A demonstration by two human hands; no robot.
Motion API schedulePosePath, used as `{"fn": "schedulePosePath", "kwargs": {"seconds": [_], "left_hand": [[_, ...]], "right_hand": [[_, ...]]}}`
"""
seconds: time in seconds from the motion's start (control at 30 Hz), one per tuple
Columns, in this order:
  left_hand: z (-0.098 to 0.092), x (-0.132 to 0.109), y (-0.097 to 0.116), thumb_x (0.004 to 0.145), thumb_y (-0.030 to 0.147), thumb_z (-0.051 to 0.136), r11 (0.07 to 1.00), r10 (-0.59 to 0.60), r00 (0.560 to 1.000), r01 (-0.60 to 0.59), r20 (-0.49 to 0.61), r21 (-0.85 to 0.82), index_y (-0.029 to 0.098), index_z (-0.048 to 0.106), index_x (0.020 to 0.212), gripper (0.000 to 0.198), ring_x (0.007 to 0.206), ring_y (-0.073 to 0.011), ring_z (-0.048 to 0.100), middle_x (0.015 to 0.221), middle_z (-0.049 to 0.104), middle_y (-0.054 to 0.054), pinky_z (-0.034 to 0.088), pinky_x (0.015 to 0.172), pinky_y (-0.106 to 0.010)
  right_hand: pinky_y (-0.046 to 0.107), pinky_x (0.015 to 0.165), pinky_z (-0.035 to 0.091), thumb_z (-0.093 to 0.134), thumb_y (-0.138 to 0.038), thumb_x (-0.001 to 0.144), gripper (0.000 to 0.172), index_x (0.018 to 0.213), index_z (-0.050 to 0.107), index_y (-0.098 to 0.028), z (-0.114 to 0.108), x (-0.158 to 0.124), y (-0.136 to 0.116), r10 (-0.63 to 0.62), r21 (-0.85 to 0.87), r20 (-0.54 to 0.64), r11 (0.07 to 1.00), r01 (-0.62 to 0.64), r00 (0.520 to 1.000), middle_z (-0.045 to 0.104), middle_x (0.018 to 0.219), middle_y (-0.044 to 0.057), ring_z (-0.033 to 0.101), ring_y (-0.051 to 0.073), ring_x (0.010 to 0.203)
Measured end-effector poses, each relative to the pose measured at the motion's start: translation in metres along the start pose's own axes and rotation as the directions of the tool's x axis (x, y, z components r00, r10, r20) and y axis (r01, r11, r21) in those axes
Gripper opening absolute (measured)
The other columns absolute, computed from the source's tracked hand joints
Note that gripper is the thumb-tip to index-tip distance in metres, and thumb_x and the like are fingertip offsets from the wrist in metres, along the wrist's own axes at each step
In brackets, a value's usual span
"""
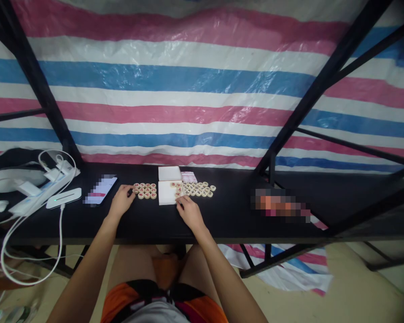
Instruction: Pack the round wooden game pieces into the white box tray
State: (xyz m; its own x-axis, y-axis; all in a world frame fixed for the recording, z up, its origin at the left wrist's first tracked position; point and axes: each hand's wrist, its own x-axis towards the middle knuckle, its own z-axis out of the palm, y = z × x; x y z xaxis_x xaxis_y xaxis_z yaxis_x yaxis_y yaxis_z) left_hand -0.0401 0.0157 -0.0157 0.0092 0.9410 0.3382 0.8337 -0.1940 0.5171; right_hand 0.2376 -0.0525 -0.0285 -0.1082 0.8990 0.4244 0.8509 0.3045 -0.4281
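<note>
Two groups of round wooden game discs lie on a black table [229, 215]. The left group [146, 191] sits in neat rows, and my left hand [121, 202] rests beside it with fingers curled, fingertips touching the nearest disc. The right group [198, 189] is looser, next to a white box tray [166, 193] with its white lid [169, 173] behind. My right hand [190, 211] lies at the tray's front right corner, fingers pinched at a disc there.
A phone [100, 190] lies left of the discs. Further left are a white router [63, 198], a power strip [40, 193] and white cables [30, 251]. Black frame bars [316, 89] rise on both sides. A striped tarp [188, 89] hangs behind the table.
</note>
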Motion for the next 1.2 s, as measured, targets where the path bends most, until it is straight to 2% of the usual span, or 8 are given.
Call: {"fn": "schedulePosePath", "kwargs": {"seconds": [0.1, 0.2, 0.3, 0.4, 0.53, 0.7, 0.93, 1.2], "left_hand": [[0.001, -0.002, 0.009, 0.083, 0.031, 0.048, 0.999, 0.028, 0.997, -0.030, -0.072, -0.032, 0.019, 0.065, 0.100, 0.026, 0.077, -0.0163, 0.059, 0.104, 0.059, -0.006, 0.047, 0.078, -0.029], [0.008, -0.008, 0.032, 0.086, 0.026, 0.043, 0.979, 0.199, 0.979, -0.201, -0.033, -0.043, 0.021, 0.065, 0.098, 0.025, 0.096, -0.0200, 0.057, 0.103, 0.061, -0.006, 0.043, 0.090, -0.032], [0.022, -0.011, 0.063, 0.086, 0.023, 0.044, 0.916, 0.400, 0.912, -0.399, 0.094, -0.033, 0.021, 0.065, 0.097, 0.024, 0.105, -0.0223, 0.054, 0.103, 0.064, -0.007, 0.039, 0.097, -0.036], [0.041, -0.003, 0.093, 0.087, 0.023, 0.044, 0.859, 0.502, 0.840, -0.512, 0.207, -0.005, 0.019, 0.065, 0.101, 0.026, 0.100, -0.0228, 0.055, 0.100, 0.065, -0.008, 0.040, 0.094, -0.037], [0.063, 0.022, 0.118, 0.084, 0.019, 0.047, 0.826, 0.500, 0.804, -0.555, 0.323, 0.102, 0.017, 0.062, 0.111, 0.032, 0.102, -0.0238, 0.055, 0.107, 0.063, -0.011, 0.041, 0.093, -0.036], [0.081, 0.040, 0.122, 0.081, 0.015, 0.049, 0.817, 0.451, 0.770, -0.560, 0.452, 0.140, 0.017, 0.065, 0.106, 0.030, 0.102, -0.0235, 0.057, 0.110, 0.061, -0.012, 0.044, 0.089, -0.033], [0.088, 0.042, 0.125, 0.081, 0.008, 0.045, 0.863, 0.405, 0.823, -0.488, 0.398, 0.132, 0.013, 0.062, 0.103, 0.029, 0.095, -0.0216, 0.059, 0.102, 0.061, -0.013, 0.045, 0.086, -0.031], [0.093, 0.047, 0.122, 0.078, 0.010, 0.048, 0.876, 0.407, 0.822, -0.475, 0.399, 0.083, 0.013, 0.066, 0.088, 0.021, 0.086, -0.0199, 0.062, 0.097, 0.063, -0.012, 0.047, 0.078, -0.028]], "right_hand": [[0.022, 0.077, 0.045, 0.048, -0.017, 0.088, 0.019, 0.097, 0.065, -0.021, 0.000, 0.000, 0.000, -0.006, 0.003, 0.007, 1.000, 0.006, 1.000, 0.065, 0.098, 0.004, 0.063, 0.015, 0.086], [0.023, 0.079, 0.045, 0.047, -0.018, 0.088, 0.022, 0.101, 0.064, -0.021, -0.001, 0.000, -0.001, -0.016, 0.008, -0.013, 1.000, 0.016, 1.000, 0.064, 0.101, 0.005, 0.062, 0.015, 0.090], [0.025, 0.080, 0.046, 0.045, -0.019, 0.089, 0.024, 0.107, 0.061, -0.020, -0.002, 0.000, -0.001, 0.011, 0.009, -0.071, 1.000, -0.010, 0.997, 0.063, 0.106, 0.006, 0.062, 0.016, 0.091], [0.025, 0.078, 0.046, 0.042, -0.016, 0.088, 0.026, 0.106, 0.061, -0.018, -0.002, 0.000, 0.001, 0.053, 0.001, -0.094, 0.999, -0.053, 0.994, 0.063, 0.101, 0.007, 0.061, 0.017, 0.088], [0.024, 0.076, 0.045, 0.042, -0.014, 0.087, 0.023, 0.099, 0.062, -0.019, -0.003, 0.000, 0.002, 0.083, -0.014, -0.074, 0.996, -0.085, 0.994, 0.064, 0.094, 0.006, 0.061, 0.016, 0.084], [0.023, 0.075, 0.044, 0.043, -0.016, 0.087, 0.021, 0.095, 0.062, -0.020, -0.002, 0.001, 0.003, 0.097, -0.013, -0.063, 0.995, -0.098, 0.993, 0.064, 0.094, 0.005, 0.061, 0.016, 0.082], [0.023, 0.075, 0.043, 0.043, -0.016, 0.087, 0.022, 0.095, 0.063, -0.020, -0.002, 0.001, 0.003, 0.085, -0.015, -0.054, 0.996, -0.086, 0.995, 0.064, 0.093, 0.005, 0.061, 0.016, 0.084], [0.023, 0.075, 0.043, 0.043, -0.016, 0.087, 0.020, 0.092, 0.062, -0.020, 0.000, 0.001, 0.003, 0.083, -0.024, -0.056, 0.996, -0.085, 0.995, 0.064, 0.092, 0.005, 0.061, 0.016, 0.084]]}}
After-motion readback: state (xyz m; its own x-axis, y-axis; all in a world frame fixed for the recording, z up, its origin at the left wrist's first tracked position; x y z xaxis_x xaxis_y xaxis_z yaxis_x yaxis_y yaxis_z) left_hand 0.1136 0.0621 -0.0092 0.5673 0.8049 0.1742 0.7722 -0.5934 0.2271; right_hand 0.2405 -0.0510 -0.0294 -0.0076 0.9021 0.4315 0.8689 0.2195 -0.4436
